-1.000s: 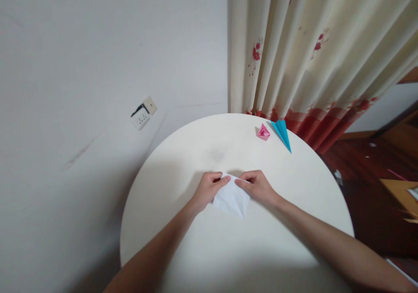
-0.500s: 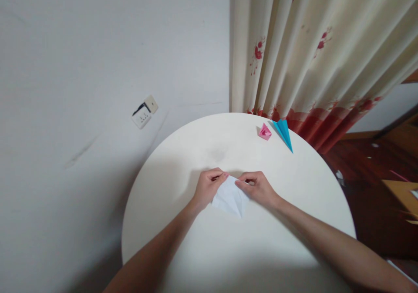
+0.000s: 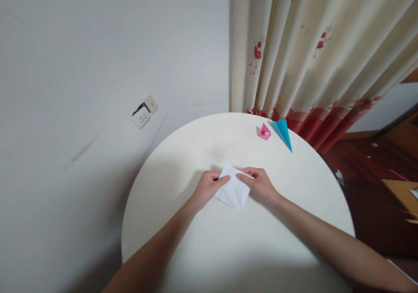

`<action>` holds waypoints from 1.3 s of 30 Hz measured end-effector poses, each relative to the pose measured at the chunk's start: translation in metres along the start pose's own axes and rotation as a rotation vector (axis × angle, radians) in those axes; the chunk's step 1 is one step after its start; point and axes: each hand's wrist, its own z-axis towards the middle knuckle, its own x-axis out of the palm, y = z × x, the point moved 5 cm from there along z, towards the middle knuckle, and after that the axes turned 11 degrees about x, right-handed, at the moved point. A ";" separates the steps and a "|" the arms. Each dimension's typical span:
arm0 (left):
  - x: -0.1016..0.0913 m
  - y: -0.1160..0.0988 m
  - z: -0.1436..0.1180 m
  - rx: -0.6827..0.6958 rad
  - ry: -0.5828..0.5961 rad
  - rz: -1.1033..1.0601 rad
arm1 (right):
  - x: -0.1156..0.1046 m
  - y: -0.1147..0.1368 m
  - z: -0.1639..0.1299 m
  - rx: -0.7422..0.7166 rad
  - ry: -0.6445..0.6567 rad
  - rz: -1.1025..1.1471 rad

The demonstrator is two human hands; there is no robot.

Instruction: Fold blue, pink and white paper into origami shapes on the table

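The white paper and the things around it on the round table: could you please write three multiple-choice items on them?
1. Where does the pink folded piece lie?
A. far side of the table, beside the blue paper plane
B. under the left hand
C. on the floor

2. How many coloured folded pieces lie on the table?
A. none
B. two
C. five

3. How is the white paper held?
A. by the left hand and right hand together
B. by one hand
C. by neither hand

Answers: 1 A, it sits next to the plane by the curtain; 2 B, one pink, one blue; 3 A, fingers of both hands pinch its upper edges.
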 end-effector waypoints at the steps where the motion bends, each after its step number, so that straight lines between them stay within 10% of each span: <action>1: -0.002 0.001 0.001 0.010 -0.036 -0.011 | 0.002 0.001 -0.001 0.024 0.023 0.038; 6: -0.008 0.005 0.002 0.031 -0.181 -0.039 | 0.016 -0.002 -0.005 0.155 0.131 0.138; 22: -0.001 0.011 0.000 -0.050 -0.139 -0.111 | 0.013 -0.025 -0.001 0.163 0.130 -0.016; 32: -0.042 -0.001 0.016 0.135 -0.422 -0.189 | 0.013 -0.026 -0.001 0.200 0.141 -0.026; 39: -0.007 0.013 0.008 -0.057 0.011 -0.133 | 0.010 -0.019 -0.001 0.159 0.065 0.143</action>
